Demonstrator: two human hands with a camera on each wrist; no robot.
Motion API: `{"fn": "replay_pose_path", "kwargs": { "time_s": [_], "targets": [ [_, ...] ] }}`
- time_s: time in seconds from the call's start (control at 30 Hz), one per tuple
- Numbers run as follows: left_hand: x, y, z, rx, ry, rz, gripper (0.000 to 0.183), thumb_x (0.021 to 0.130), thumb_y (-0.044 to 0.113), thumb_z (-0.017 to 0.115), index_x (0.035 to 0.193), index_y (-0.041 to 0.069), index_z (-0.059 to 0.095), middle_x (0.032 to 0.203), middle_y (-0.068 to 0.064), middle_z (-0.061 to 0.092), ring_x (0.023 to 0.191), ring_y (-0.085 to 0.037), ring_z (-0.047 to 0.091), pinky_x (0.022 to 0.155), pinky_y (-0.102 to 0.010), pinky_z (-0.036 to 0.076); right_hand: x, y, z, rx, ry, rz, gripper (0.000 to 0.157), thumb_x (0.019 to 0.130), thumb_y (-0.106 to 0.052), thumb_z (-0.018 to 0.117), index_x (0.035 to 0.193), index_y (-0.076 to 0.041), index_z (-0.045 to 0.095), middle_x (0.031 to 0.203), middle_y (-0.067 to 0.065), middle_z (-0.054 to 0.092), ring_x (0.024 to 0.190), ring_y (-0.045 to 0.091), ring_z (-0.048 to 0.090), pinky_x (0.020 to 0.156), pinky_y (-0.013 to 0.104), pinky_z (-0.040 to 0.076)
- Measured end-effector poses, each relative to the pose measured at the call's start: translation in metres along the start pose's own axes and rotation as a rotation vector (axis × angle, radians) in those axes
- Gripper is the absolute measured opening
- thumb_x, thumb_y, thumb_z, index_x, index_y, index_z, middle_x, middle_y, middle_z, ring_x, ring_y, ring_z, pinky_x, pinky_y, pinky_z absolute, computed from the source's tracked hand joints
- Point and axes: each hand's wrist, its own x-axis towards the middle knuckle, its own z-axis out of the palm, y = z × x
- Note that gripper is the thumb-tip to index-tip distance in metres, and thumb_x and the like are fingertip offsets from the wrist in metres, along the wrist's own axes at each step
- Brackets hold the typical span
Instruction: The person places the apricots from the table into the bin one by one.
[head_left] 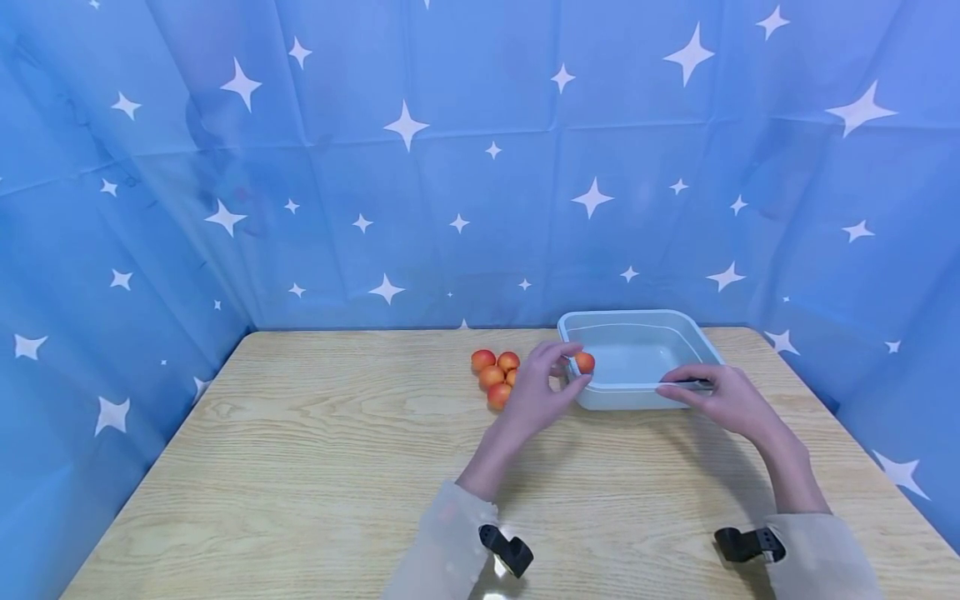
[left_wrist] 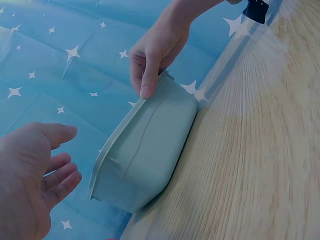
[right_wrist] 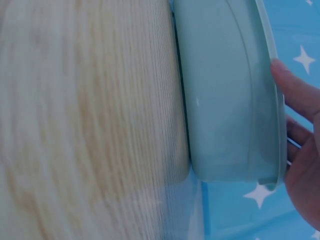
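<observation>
A pale blue-green plastic basin (head_left: 660,398) sits at the back right of the table. My right hand (head_left: 716,396) pinches its near rim towards the right corner, thumb outside and fingers inside. Over the left rim is my left hand (head_left: 536,387), its thumb and fingers spread apart. Right by those fingertips, in the head view, is a small orange-red fruit (head_left: 585,362) that looks like an apricot. In the left wrist view the left hand (left_wrist: 32,175) shows nothing between thumb and fingers; the basin wall (left_wrist: 155,135) faces it, and the fruit is hidden there.
Several more orange-red fruits (head_left: 491,377) lie clustered on the wooden table (head_left: 337,467), just left of the left hand and partly behind it. A blue star-patterned curtain (head_left: 450,167) hangs along the back and both sides. Dark straps with small devices sit at both cuffs.
</observation>
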Motion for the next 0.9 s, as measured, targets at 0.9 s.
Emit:
{"fn": "replay_pose_path", "kwargs": {
  "time_s": [0.9],
  "targets": [
    [-0.020, -0.023, -0.040, 0.144, -0.044, -0.093, 0.043, 0.091, 0.018, 0.077, 0.130, 0.007, 0.064, 0.129, -0.005, 0.061, 0.110, -0.023, 0.060, 0.091, -0.034, 0.055, -0.001, -0.001, 0.000, 0.012, -0.001, 0.003, 0.027, 0.095, -0.034, 0.073, 0.111, -0.013, 0.077, 0.104, 0.004, 0.074, 0.093, 0.019, 0.065, 0.074, 0.030, 0.052]
  ]
}}
